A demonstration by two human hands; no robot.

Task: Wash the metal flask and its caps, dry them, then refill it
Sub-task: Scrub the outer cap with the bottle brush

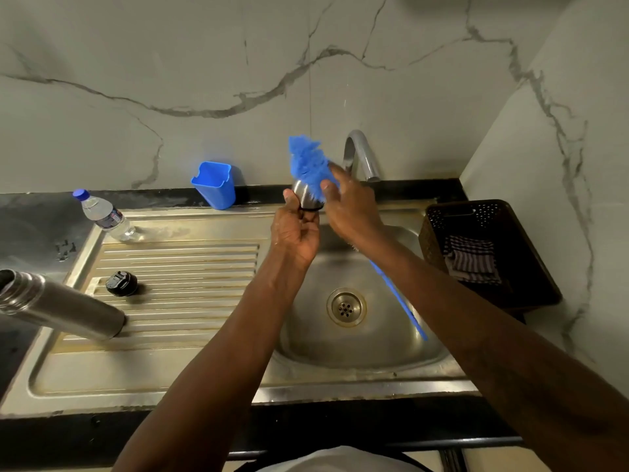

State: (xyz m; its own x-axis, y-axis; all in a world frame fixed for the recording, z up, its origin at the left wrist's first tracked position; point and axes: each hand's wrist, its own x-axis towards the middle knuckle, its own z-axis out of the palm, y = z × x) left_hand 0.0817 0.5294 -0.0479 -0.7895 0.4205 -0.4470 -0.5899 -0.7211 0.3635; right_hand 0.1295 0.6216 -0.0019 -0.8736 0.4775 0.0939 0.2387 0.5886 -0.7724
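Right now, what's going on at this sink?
A person is scrubbing a metal cap over the sink: the left hand holds the cap while the right hand works a blue bottle brush against it. The open flask and its black stopper sit on the drainboard to the left. A checked cloth lies in the basket at the right.

Dim, even indoor light; soft glare on the steel sink (190,366); wide-angle bending at the edges; blue brush head (306,163) motion-blurred.
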